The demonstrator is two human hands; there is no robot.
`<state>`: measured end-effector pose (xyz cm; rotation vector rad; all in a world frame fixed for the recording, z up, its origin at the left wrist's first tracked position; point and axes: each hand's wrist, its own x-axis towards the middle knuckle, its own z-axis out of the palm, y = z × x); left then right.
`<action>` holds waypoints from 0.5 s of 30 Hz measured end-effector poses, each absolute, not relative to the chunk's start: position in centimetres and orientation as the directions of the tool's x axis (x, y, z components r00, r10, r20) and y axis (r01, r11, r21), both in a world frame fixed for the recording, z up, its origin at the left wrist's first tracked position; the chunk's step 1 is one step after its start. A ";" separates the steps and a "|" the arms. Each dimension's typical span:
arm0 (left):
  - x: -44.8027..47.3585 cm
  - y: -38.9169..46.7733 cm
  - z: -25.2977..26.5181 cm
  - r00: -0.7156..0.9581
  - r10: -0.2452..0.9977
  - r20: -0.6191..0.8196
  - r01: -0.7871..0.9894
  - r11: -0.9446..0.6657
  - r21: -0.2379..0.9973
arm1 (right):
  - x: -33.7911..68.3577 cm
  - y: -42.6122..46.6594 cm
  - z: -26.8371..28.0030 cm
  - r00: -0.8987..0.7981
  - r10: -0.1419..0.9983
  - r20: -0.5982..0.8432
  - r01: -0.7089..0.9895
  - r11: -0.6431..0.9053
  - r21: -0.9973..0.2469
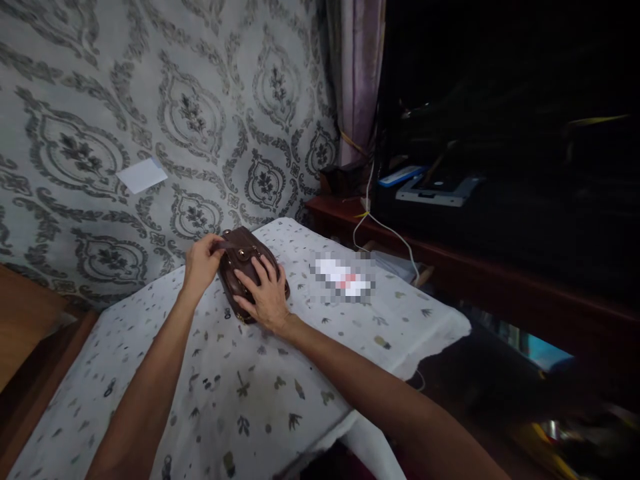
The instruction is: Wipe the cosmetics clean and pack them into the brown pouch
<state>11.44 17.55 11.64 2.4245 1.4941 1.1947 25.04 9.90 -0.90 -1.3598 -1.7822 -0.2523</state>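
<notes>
Brown purse (239,261) laid on cloth-covered table (210,400), near wall. Flap pinched by left hand (201,263), fingers closed on it. Right hand (265,293) pressed flat on top, fingers spread. Purse seemingly closed; opening judged barely begun.

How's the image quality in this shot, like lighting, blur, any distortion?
Head view: the tablecloth and brown bag under the left hand and right hand are softly lit; the shelf on the right sinks into near-black shadow; a pixelated patch hides something on the cloth; wide-angle bending stretches the edges; the lower right corner is smeared.
</notes>
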 end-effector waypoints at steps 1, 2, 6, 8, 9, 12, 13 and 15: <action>11.4 17.5 11.6 0.242 0.779 0.578 0.726 -0.541 0.425 | 25.1 9.9 -0.9 -0.040 0.686 0.726 0.860 0.393 -0.324; 11.4 17.5 11.5 0.251 0.782 0.571 0.711 -0.549 0.439 | 25.0 10.0 -1.0 -0.040 0.682 0.730 0.857 0.400 -0.326; 11.1 17.8 11.5 0.298 0.815 0.497 0.680 -0.546 0.489 | 25.0 10.2 -1.2 -0.028 0.673 0.739 0.849 0.406 -0.338; 11.1 17.9 11.6 0.328 0.817 0.475 0.698 -0.548 0.460 | 24.9 10.2 -1.2 -0.025 0.669 0.743 0.847 0.409 -0.340; 11.2 17.9 11.7 0.338 0.813 0.474 0.711 -0.551 0.438 | 24.8 10.2 -1.2 -0.025 0.668 0.744 0.845 0.412 -0.342; 11.9 17.9 12.1 0.349 0.802 0.485 0.734 -0.555 0.391 | 24.7 10.0 -1.0 -0.024 0.680 0.733 0.836 0.416 -0.358; 12.3 17.9 12.1 0.360 0.796 0.486 0.736 -0.563 0.375 | 24.6 9.9 -0.9 -0.023 0.686 0.727 0.833 0.416 -0.366; 13.2 18.0 12.2 0.394 0.779 0.488 0.732 -0.587 0.346 | 24.5 9.5 -0.9 -0.022 0.698 0.716 0.826 0.416 -0.380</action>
